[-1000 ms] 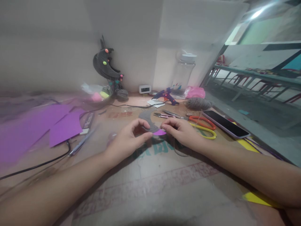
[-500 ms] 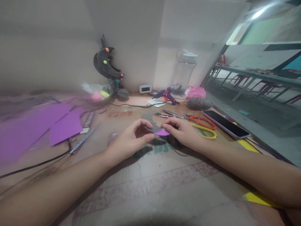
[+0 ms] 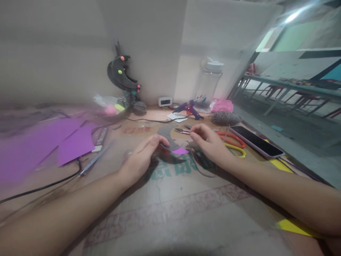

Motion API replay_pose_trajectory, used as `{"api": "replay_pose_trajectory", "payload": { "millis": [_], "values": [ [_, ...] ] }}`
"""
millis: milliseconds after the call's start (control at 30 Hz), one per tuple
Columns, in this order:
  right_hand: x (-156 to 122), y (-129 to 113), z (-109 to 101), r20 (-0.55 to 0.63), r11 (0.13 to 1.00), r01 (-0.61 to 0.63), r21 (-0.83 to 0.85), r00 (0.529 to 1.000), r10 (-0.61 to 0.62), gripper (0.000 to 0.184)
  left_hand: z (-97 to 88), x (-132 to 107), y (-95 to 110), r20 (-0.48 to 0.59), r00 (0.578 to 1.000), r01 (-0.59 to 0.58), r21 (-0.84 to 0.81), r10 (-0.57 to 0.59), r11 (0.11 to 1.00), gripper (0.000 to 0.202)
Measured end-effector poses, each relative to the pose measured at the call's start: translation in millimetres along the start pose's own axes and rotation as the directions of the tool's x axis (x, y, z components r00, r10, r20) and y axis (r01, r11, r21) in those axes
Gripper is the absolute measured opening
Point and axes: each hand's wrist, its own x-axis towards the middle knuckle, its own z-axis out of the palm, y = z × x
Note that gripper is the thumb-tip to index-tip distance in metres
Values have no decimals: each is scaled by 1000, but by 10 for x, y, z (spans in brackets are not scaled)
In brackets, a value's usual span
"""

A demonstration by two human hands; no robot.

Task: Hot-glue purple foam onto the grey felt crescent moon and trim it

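Note:
My left hand [image 3: 142, 153] grips the left side of a crescent [image 3: 166, 133] wound with grey yarn, thumb and fingers closed at its edge. The lower tip of the crescent is bare purple [image 3: 180, 151]. My right hand [image 3: 206, 142] is raised just right of the crescent, apart from it, with thumb and forefinger together; what they hold, if anything, is too small to make out. A strand of grey yarn [image 3: 198, 168] curves loosely below that hand. Behind its fingertips lie scissors with orange [image 3: 234, 138] and yellow [image 3: 237, 151] handles, partly covered.
A grey yarn ball [image 3: 226, 118], a phone [image 3: 257, 141] and a purple glue gun [image 3: 189, 108] lie around the back and right. Purple sheets [image 3: 76, 144], a pen [image 3: 92, 163] and a black cable [image 3: 48, 185] are at left. A finished-looking dark crescent [image 3: 119, 74] stands by the wall.
My right hand has moved up and right, away from the crescent's lower tip. The crescent has shifted slightly left in my left hand, and more of the loose yarn shows.

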Motion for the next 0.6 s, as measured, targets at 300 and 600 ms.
{"api": "replay_pose_trajectory", "payload": {
  "millis": [300, 600],
  "values": [
    [-85, -146, 19, 270, 989, 98, -106, 961, -67, 30, -13, -8, -4, -25, 1000, -13, 9, 13, 1000, 37],
    [-99, -95, 79, 251, 997, -66, 45, 967, 52, 24, 61, 37, 76, -94, 995, -44, -42, 40, 998, 26]
  ]
}}
